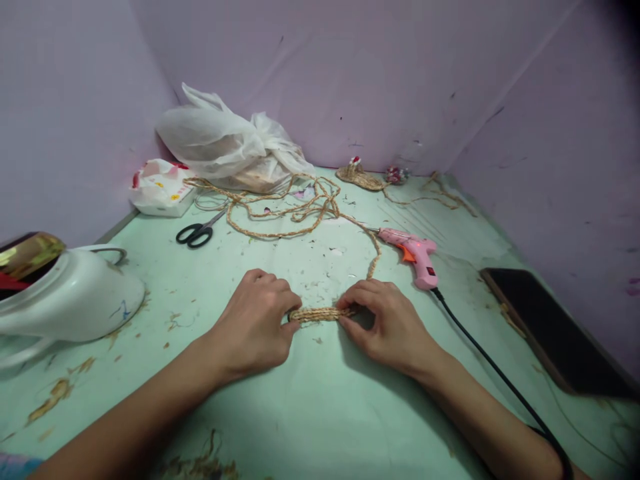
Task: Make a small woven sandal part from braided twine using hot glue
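Observation:
Between my two hands, low over the pale green table, a short strip of straw rope (318, 314) lies in several rows side by side. My left hand (260, 320) pinches its left end. At the right end, the thumb and fingers of my right hand (385, 323) are closed on the strip. A long braided straw rope (280, 235) lies in loose loops behind, and one length of it runs down to my right hand. To the right of that length rests a pink glue gun (413, 252) with an orange trigger and a black cord.
Black-handled scissors (196, 235), a white box (163, 190) and a white plastic bag (235, 143) stand at back left. A white pitcher (95, 290) is at left. A small straw slipper (359, 177) lies by the wall. A dark phone (555, 327) is at right.

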Demonstrator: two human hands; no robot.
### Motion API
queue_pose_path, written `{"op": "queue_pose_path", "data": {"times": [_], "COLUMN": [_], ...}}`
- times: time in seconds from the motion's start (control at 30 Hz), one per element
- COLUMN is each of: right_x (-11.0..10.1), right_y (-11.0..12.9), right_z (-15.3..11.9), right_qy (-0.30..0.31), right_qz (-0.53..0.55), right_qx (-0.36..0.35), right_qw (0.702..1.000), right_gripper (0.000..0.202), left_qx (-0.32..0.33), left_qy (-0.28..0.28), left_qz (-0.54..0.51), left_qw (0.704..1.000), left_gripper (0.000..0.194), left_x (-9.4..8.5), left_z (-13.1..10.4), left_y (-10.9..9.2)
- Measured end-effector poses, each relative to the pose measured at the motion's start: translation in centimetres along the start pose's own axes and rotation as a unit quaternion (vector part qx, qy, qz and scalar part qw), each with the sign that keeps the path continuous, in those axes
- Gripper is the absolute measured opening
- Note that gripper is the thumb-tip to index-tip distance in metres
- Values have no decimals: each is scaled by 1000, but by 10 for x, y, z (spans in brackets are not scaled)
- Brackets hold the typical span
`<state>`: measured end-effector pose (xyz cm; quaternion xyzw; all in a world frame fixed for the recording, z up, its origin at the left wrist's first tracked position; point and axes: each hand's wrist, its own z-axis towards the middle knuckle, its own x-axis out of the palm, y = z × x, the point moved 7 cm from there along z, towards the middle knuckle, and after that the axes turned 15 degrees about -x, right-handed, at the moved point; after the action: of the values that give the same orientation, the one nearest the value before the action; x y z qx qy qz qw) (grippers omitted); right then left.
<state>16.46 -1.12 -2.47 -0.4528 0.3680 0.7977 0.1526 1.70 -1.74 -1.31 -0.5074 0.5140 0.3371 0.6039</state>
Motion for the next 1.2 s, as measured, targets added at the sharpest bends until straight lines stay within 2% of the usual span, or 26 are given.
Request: {"op": "queue_pose_path", "data": {"times": [0.17,0.27,0.4,0.5,0.63,0.83,0.97,1.03,1.2], "right_x": [-3,1,11,14,17,19,17,14,13], "right_y": [13,27,41,46,46,41,34,27,19], "right_z": [3,7,12,14,15,17,14,12,9], "right_qy": [-35,-54,-66,-74,-70,-67,-57,-49,-33], "right_qz": [-22,-29,-71,-102,-114,-94,-30,-5,25], "right_qx": [-60,-117,-182,-200,-193,-166,-146,-129,-103], "right_qw": [997,991,978,972,972,979,987,990,994], "right_gripper": [20,13,13,14,14,14,8,14,9], "left_qx": [31,51,90,128,157,176,149,126,77], "left_qy": [-9,-17,-55,-88,-108,-99,-94,-81,-53], "left_qz": [6,7,24,42,57,37,-16,-32,-29], "left_qw": [999,999,994,987,980,979,984,988,995], "left_gripper": [7,7,13,14,14,11,14,15,11], "left_x": [0,0,-1,-2,-2,0,-1,-1,1], "left_z": [-5,-6,-9,-12,-14,-12,-11,-10,-6], "left_y": [-5,-7,-9,-13,-20,-27,-18,-13,-7]}}
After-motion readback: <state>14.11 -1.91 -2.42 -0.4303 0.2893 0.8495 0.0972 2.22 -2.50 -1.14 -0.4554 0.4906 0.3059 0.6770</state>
